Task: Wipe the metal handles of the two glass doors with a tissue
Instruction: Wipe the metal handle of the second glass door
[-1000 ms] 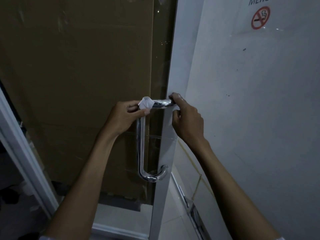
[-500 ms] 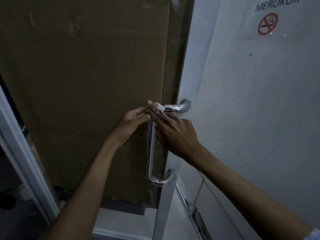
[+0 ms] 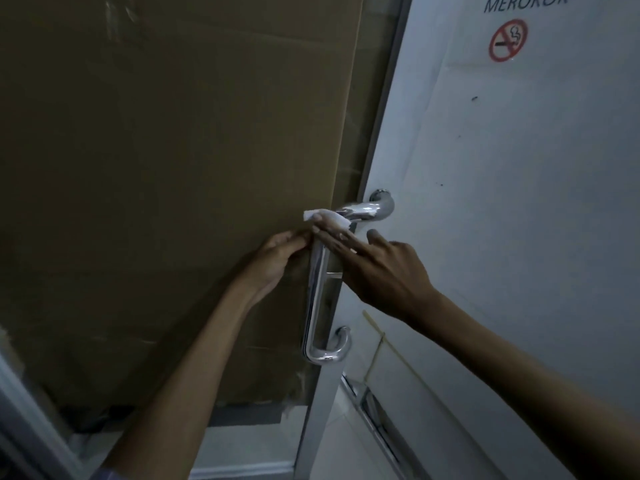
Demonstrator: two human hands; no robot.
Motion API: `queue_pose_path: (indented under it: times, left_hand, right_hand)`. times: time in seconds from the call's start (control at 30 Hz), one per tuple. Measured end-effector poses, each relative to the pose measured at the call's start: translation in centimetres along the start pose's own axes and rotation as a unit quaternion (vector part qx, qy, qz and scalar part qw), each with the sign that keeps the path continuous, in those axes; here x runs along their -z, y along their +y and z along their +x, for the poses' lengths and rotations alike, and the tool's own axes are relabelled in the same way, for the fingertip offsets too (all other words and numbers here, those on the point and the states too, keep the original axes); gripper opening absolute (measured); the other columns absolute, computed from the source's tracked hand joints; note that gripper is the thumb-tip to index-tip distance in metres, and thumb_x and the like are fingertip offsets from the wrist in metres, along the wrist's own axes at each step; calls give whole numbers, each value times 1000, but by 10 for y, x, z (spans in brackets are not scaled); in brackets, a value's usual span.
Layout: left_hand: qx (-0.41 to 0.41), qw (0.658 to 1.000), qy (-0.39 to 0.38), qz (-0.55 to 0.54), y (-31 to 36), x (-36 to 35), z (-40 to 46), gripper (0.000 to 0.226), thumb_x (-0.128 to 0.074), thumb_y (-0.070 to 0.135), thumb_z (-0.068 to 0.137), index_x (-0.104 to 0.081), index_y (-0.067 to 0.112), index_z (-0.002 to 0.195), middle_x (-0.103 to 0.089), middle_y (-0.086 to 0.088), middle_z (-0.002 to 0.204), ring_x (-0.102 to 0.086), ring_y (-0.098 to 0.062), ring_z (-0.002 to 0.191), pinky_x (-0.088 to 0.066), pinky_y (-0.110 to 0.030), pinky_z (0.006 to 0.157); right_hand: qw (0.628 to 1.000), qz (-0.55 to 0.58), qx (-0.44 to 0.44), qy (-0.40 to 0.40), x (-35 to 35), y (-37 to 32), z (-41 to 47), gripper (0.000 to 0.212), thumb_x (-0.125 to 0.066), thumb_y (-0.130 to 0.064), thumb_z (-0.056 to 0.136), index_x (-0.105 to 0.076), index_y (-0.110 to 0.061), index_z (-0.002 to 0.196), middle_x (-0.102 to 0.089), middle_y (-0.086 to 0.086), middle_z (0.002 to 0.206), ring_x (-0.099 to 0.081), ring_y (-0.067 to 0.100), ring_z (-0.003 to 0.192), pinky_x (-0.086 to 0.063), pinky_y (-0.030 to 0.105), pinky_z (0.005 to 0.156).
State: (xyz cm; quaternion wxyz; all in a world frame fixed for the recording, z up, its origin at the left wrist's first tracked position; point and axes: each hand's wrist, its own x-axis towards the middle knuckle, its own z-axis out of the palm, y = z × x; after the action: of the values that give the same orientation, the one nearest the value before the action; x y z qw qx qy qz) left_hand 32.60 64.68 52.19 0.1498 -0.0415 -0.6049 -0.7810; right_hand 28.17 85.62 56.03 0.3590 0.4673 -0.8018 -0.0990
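While the left hand (image 3: 277,258) reaches up beside the handle (image 3: 317,289), fingertips pinching the tissue's (image 3: 327,218) lower edge, the tissue drapes over the handle's top bend, and the right hand (image 3: 377,271) presses it there with straight fingers.

Tissue (image 3: 327,218) hides handle's (image 3: 317,306) top bend; sign text (image 3: 524,3) cut off by top edge.
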Motion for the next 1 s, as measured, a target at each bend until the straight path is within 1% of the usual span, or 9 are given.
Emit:
queue_pose_path:
  times: [0.1, 0.2, 0.37, 0.6, 0.7, 0.77, 0.9, 0.93, 1.0]
  left_hand:
    - [-3, 1000, -14, -24, 0, 7, 0, 26, -48, 6, 107, -70, 12, 119, -78, 4, 109, -70, -2, 106, -52, -18, 95]
    - [9, 999, -31, -10, 0, 12, 2, 27, -46, 10, 109, -70, 11, 118, -77, 2, 107, -70, -3, 101, -53, -18, 92]
    - [34, 998, -45, -12, 3, 19, -2, 29, -43, 11, 110, -71, 11, 110, -79, 6, 95, -73, -2, 91, -53, -15, 82]
    - [50, 995, -85, -14, 1, 32, 0, 28, -49, 20, 109, -75, 12, 109, -77, -4, 108, -70, -12, 106, -48, -28, 100]
    - [50, 994, -91, -20, 1, 34, 1, 22, -57, 26, 106, -76, 17, 113, -76, -2, 114, -66, -13, 113, -43, -33, 108]
    - [31, 994, -104, 3, 3, 35, 0, 25, -57, 28, 105, -73, 23, 123, -74, 2, 123, -63, -11, 124, -41, -31, 113]
    - [12, 993, -117, 17, 5, 40, 0, 26, -54, 24, 106, -71, 21, 125, -73, -2, 125, -64, -14, 123, -43, -30, 109]
    - [16, 993, -116, 12, 5, 40, 0, 24, -54, 23, 106, -73, 23, 121, -74, -1, 121, -65, -15, 120, -43, -32, 110]
    - [19, 993, -114, 19, 7, 39, -1, 24, -53, 20, 107, -73, 26, 120, -75, 2, 119, -66, -15, 119, -44, -32, 108]
  right_hand:
    - [999, -14, -20, -22, 2, -4, 5, 88, -65, -31, 95, -13, -29, 167, -56, 17, 147, -61, 26, 82, -36, 26, 52]
    - [1000, 4, -12, -1, 1, -11, 3, 92, -81, -29, 84, -30, -23, 160, -68, 19, 110, -54, 21, 67, -29, 25, 49]
    - [999, 4, -26, -30, -10, -18, -5, 94, -72, -21, 89, -16, -27, 164, -64, 17, 125, -54, 24, 79, -34, 28, 52]
    - [999, -28, -17, -20, -8, -24, -6, 87, -67, -16, 89, -24, -35, 162, -57, 15, 142, -53, 25, 88, -49, 33, 55]
    - [999, -18, -7, -27, -15, -36, -9, 97, -71, -20, 88, -11, -28, 163, -67, 17, 117, -56, 24, 77, -48, 33, 50]
    - [999, -28, -12, -43, -20, -41, -14, 92, -73, -23, 88, -19, -25, 162, -67, 17, 101, -54, 23, 71, -45, 31, 47]
    - [994, -72, -49, -72, -15, -34, -17, 70, -42, -30, 101, -17, -25, 166, -66, 13, 113, -49, 20, 76, -40, 29, 54]
    - [993, -75, -56, -72, -14, -35, -15, 69, -40, -31, 102, -15, -25, 167, -66, 13, 115, -49, 20, 76, -39, 29, 55]
    - [994, -64, -52, -70, -12, -43, -11, 75, -61, -30, 96, -28, -21, 162, -66, 16, 108, -52, 21, 73, -38, 29, 52]
